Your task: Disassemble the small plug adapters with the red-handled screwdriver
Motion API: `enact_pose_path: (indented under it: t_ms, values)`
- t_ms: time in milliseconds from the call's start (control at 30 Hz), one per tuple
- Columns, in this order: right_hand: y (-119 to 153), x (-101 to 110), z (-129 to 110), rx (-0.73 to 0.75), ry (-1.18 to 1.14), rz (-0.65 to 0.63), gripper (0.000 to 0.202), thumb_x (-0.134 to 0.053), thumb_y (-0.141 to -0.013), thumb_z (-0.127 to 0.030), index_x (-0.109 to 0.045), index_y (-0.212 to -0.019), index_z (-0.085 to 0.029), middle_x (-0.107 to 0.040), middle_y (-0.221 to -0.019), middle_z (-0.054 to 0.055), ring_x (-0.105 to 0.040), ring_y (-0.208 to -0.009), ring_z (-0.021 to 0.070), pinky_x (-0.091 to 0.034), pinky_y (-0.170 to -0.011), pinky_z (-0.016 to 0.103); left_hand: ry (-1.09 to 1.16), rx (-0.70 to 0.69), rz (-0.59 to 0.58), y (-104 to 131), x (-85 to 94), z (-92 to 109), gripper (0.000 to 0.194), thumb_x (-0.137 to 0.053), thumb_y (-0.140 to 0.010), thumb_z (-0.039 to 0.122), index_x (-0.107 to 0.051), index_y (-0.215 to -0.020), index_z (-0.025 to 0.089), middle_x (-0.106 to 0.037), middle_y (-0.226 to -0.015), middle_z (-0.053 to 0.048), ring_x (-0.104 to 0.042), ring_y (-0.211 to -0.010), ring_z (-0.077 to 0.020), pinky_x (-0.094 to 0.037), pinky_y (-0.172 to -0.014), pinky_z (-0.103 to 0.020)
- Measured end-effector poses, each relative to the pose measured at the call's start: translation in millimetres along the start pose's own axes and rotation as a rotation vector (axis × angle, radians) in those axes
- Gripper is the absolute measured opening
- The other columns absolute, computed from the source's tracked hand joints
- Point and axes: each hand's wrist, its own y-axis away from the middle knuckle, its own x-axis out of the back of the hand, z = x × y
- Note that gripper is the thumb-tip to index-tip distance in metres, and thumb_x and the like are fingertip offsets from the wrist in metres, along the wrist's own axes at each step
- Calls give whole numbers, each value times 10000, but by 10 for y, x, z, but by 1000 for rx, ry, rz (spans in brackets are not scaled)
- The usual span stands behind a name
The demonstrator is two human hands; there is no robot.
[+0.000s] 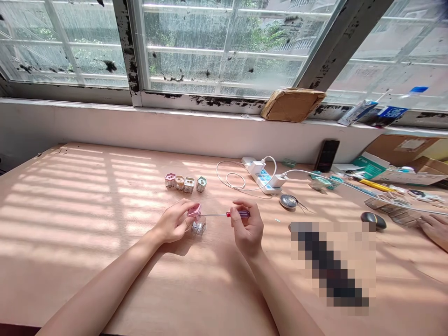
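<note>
My left hand (175, 221) pinches a small pink piece (194, 211) above a clear container (199, 227) on the table. In my right hand (248, 227) is a screwdriver (239, 214) with a red and purple handle, its thin shaft level and pointing left, the tip at the pink piece. Whether the tip touches it is too small to tell. Behind my hands stand several small clear containers with coloured tops: a pink one (170, 179), an orange one (179, 182), a cream one (189, 185) and, slightly apart, a green one (201, 184).
On the wooden table (87, 196) lie a power strip (262, 177) with white cables, a round dark object (288, 201) and a black mouse (373, 220). A phone (326, 155) leans by the wall. Another person's hand (434, 228) rests at the right edge, beside clear containers (395, 211).
</note>
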Motion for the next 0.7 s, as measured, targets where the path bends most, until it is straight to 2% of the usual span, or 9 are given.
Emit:
enact_pose_path:
  t_ms: [167,367,533,700]
  values:
    - [-17,13,-24,32,-29,-49,189,-563,-909,-232,-561,-1097,-229,-558,-778,-18,-554,-598,132,-446,-533,263,-28,3,-5,-7,4,-3,331,-518,-952,222,-600,-1269,178,-661,-1134,-101,-635,-1025,-230,-525,-906,-353]
    - [-32,-1,-43,-33,1,-44,125,-581,-958,-303,-563,-1053,-223,-506,-626,-58,-474,-501,114,-368,-474,245,-13,-9,11,-8,3,-13,317,-515,-962,234,-604,-1260,174,-660,-1128,-99,-639,-1015,-223,-523,-902,-344]
    - [-28,-33,-39,-3,-99,-41,186,-616,-929,-284,-558,-1097,-228,-571,-745,-28,-536,-563,125,-440,-522,267,-18,-22,9,-8,2,-4,323,-512,-955,211,-596,-1264,170,-659,-1126,-103,-636,-1011,-222,-520,-897,-346]
    - [-13,-35,-16,-7,-86,-25,185,-620,-908,-262,-571,-1082,-226,-568,-777,-18,-537,-583,128,-440,-527,270,-19,-24,11,-16,2,3,330,-516,-946,207,-596,-1263,163,-658,-1121,-102,-635,-1010,-222,-517,-892,-342]
